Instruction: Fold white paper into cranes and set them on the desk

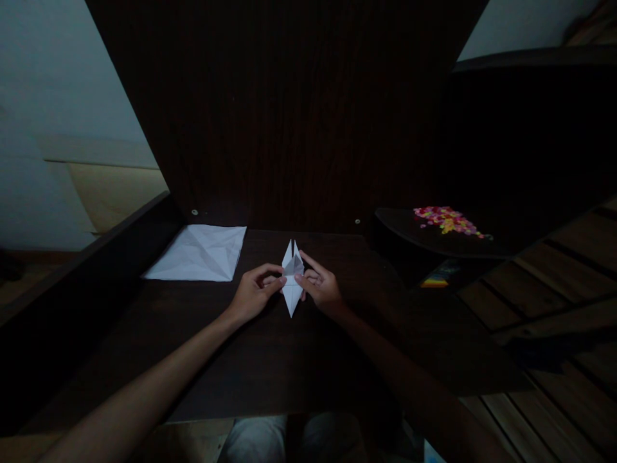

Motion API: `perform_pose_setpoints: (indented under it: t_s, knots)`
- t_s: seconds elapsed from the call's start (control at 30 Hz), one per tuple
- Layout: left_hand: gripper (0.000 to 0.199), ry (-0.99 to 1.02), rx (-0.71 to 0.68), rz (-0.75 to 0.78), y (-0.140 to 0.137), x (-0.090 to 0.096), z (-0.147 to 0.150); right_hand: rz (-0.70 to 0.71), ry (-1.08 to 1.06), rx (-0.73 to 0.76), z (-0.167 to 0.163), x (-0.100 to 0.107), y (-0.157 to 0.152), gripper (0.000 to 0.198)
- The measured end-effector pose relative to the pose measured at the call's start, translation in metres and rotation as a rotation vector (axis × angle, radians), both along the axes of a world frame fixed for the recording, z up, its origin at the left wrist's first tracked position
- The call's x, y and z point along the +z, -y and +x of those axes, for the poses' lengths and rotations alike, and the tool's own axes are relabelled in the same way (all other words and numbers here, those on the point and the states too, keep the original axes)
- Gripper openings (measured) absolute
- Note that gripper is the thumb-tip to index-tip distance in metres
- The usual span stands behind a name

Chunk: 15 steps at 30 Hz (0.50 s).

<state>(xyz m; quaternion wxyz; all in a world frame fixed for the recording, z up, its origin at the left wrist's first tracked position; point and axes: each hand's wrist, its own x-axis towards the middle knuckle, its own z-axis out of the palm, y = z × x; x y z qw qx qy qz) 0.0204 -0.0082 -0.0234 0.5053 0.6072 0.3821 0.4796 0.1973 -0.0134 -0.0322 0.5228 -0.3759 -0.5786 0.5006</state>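
A white folded paper (291, 297), long and pointed, is held between my two hands above the dark desk. Two narrow points with a slit between them face away from me, and a single point faces my body. A shaded grey fold shows in its middle. My left hand (258, 288) pinches the left edge with thumb and fingers. On the opposite edge, my right hand (321, 286) grips with the thumb on top, its index finger stretched along the upper side. To the left lies a stack of creased white paper sheets (200, 253), flat on the desk.
A dark upright panel (299, 116) rises behind the desk surface (231, 366). At the left runs a low dark side wall (96, 270). Small colourful pieces (450, 220) lie heaped on a curved shelf (400, 225) at the right. Wooden slats (549, 276) show beyond it.
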Motion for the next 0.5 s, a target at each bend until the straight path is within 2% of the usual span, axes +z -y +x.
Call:
perform_pose_setpoints:
  t_s: [0.2,0.4,0.5]
  knots:
    - [0.02,-0.02,-0.003,0.063,-0.0003,0.0005,-0.0005,0.017,-0.006,0.017,0.0011,-0.0002,-0.0005,0.065]
    - [0.02,-0.012,0.021,0.051,0.0008,0.004,-0.0004,-0.019,0.005,0.01,0.0012,0.0016,-0.0001,0.033]
    - [0.017,-0.02,0.037,0.061,0.0016,0.006,-0.0002,-0.056,-0.039,0.04,0.0029,0.0024,-0.0004,0.024]
